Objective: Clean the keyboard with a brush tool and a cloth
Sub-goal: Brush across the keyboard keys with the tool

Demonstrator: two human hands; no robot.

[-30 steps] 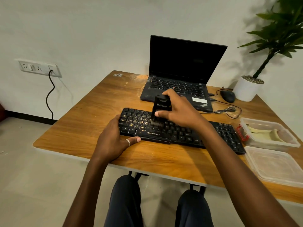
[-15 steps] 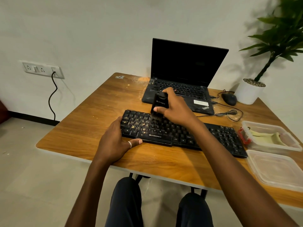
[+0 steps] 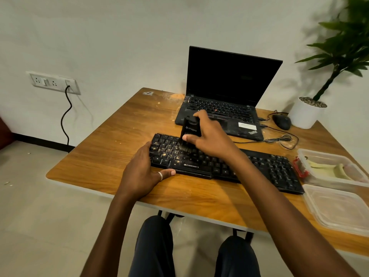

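My right hand [image 3: 209, 136] is gripping the black brush [image 3: 190, 128] by its body, thumb on the near face and fingers wrapped over the top, and it is pressing the bristles onto the keys left of the middle of the keyboard [image 3: 259, 166]. My left hand [image 3: 139, 172] is holding the keyboard's left end, fingers over the edge and thumb lying along the front rim, steadying it on the counter [image 3: 95, 156]. I am reading this as the brushing step, with a fair way to go: pale crumbs [image 3: 165, 151] are lying thick on the keys just left of the bristles, while the right half is looking dark and clean. The next move is calling for short, light strokes across that dirty patch, working the bristles into the gaps between keys. Wiping is coming later, with the cloth [image 3: 339, 169], which I am taking to be the pale thing lying in the clear tub [image 3: 331, 181] just beside the keyboard's right end. The laptop [image 3: 229, 80] is standing close behind, so sweeping away from me is risking crumbs against it. Bare counter is lying open to the left, but its front edge is running near the keyboard, above my knees.
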